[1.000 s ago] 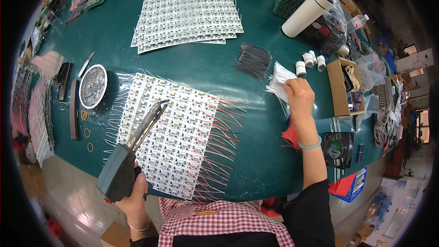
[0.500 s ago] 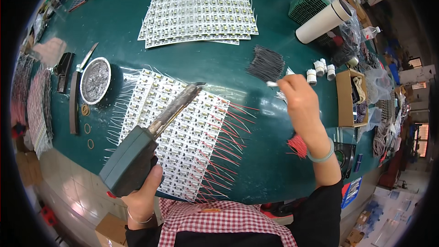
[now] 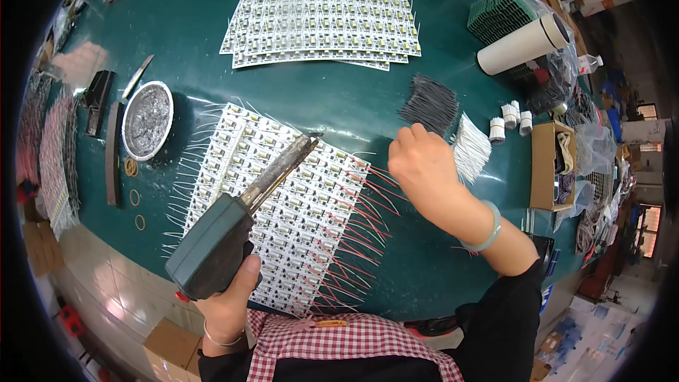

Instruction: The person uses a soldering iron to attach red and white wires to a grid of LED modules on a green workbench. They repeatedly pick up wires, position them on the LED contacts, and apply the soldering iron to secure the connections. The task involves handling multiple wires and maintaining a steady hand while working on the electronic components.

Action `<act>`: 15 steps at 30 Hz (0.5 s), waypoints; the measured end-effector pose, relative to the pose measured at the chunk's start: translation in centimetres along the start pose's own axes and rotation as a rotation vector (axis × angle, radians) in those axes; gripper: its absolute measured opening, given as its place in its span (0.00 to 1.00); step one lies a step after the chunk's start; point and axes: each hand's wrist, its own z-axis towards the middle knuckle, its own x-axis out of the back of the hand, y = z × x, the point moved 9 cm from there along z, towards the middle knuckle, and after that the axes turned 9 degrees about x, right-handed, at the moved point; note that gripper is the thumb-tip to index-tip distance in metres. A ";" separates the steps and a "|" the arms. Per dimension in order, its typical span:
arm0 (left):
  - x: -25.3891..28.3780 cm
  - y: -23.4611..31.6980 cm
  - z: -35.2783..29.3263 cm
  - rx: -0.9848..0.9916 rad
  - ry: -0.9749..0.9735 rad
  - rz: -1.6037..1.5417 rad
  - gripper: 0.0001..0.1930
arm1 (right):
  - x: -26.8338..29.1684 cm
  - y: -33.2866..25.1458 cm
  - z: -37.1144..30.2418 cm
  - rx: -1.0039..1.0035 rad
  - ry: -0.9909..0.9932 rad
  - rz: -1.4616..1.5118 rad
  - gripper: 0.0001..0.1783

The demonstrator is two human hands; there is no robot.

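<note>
My left hand point(image 3: 237, 293) is closed around the handle of a dark green soldering gun point(image 3: 209, 247). Its metal barrel slants up over a white circuit board panel point(image 3: 283, 272), with the dark tip over the panel's upper part. Red and white wires point(image 3: 364, 216) stick out from the panel's right side, white ones from its left. Just right of the panel, my right hand point(image 3: 426, 166) is closed, palm down; whatever its fingers hold is hidden. Beyond it lie a pile of black wires point(image 3: 428, 105) and a pile of white wires point(image 3: 470, 148).
More panels point(image 3: 322, 10) are stacked at the back. To the left stand a bowl point(image 3: 145, 158) with silvery contents, a dark bar point(image 3: 113, 155) and rubber bands point(image 3: 135, 198). On the right are a white bottle point(image 3: 520, 46), tied white bundles point(image 3: 497, 129) and a cardboard box point(image 3: 543, 170).
My right hand has moved left from the white wires towards the panel, uncovering that pile. The soldering gun stays in my left hand. The whole view has shifted slightly.
</note>
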 end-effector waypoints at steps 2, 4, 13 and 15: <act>-0.5 -0.8 0.2 0.086 -0.030 -0.018 0.27 | 1.3 -0.1 -0.3 -0.031 0.144 0.140 0.10; -1.2 -1.4 0.4 0.114 -0.070 -0.016 0.26 | 2.6 -0.6 -1.0 -0.081 0.360 0.337 0.13; -3.5 -2.4 0.5 0.217 -0.149 0.187 0.15 | 0.0 -3.0 -1.2 -0.173 0.525 0.485 0.20; -4.2 -1.7 0.7 0.110 -0.180 0.205 0.13 | -0.1 -3.2 -1.3 -0.172 0.526 0.491 0.21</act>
